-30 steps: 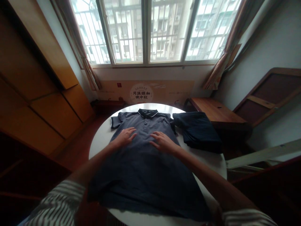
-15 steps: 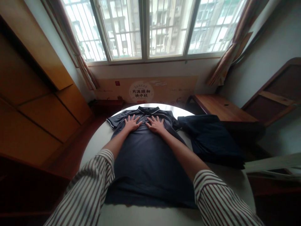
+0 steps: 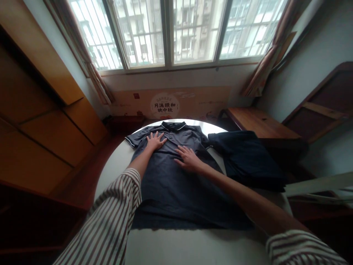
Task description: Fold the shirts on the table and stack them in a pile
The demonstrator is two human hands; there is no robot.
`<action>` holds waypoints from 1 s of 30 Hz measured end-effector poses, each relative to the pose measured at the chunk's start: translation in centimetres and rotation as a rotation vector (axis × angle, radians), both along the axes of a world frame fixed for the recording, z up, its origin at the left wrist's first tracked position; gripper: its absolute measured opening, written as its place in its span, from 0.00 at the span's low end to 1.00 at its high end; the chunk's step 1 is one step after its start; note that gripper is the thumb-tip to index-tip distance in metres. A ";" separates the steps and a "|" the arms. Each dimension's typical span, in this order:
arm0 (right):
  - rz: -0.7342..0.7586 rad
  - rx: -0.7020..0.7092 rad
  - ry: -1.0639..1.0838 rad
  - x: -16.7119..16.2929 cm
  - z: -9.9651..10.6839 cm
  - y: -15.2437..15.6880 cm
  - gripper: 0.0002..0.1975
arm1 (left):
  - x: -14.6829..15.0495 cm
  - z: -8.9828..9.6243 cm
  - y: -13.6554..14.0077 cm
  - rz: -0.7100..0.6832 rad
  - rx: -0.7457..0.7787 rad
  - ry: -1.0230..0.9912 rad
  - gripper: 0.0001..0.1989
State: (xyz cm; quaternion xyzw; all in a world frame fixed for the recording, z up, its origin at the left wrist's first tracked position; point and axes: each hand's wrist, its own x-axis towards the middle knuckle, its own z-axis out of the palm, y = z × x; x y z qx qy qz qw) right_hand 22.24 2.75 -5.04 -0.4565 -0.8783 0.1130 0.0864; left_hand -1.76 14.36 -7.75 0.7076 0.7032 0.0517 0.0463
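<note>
A dark grey-navy polo shirt (image 3: 176, 198) lies front side up on a round white table (image 3: 110, 165), its collar toward the window and its hem toward me. White piping edges the black collar and the sleeve cuffs. My left hand (image 3: 156, 141) rests flat on the upper left chest of the shirt, fingers spread. Over the middle of the shirt, right of the buttons, my right hand (image 3: 188, 158) has its fingers stretched out and apart; whether it presses on the cloth I cannot tell. Neither hand grips anything.
Right of the shirt sits a stack of folded dark navy clothes (image 3: 245, 158). Beyond it stands a brown wooden desk (image 3: 264, 123). Wooden cabinets (image 3: 55, 136) line the left side, and a barred window (image 3: 171, 33) spans the far wall.
My right hand has slid from the right chest down toward me, and its arm has swung outward. The left hand stays at the chest. The hem's right side has spread rightward.
</note>
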 end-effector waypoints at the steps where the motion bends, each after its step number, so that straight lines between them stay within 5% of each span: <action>1: 0.049 0.042 0.033 1.4 0.2 -2.3 0.29 | 0.0 0.0 -0.1 0.002 0.013 -0.007 0.36; 7: 0.165 0.017 0.107 10.1 0.0 -15.1 0.27 | 1.3 0.9 -1.6 0.098 0.154 0.012 0.33; 13: 0.080 0.056 0.019 15.2 -2.8 -20.5 0.30 | 3.0 2.7 -7.5 -0.187 0.272 0.044 0.20; 17: 0.065 0.238 0.089 16.9 -4.8 -22.3 0.22 | 1.0 3.9 -17.3 -0.530 0.224 -0.154 0.15; 23: 0.160 0.469 0.249 17.3 -4.4 -21.5 0.15 | -4.4 3.9 -32.1 -0.667 0.174 -0.163 0.27; 27: 0.171 0.480 0.326 16.4 -2.5 -20.2 0.13 | -6.1 2.2 -35.3 -0.605 0.317 -0.133 0.12; 30: 0.143 0.487 0.361 15.6 -1.2 -19.9 0.12 | -6.4 1.4 -35.7 -0.568 0.339 -0.144 0.14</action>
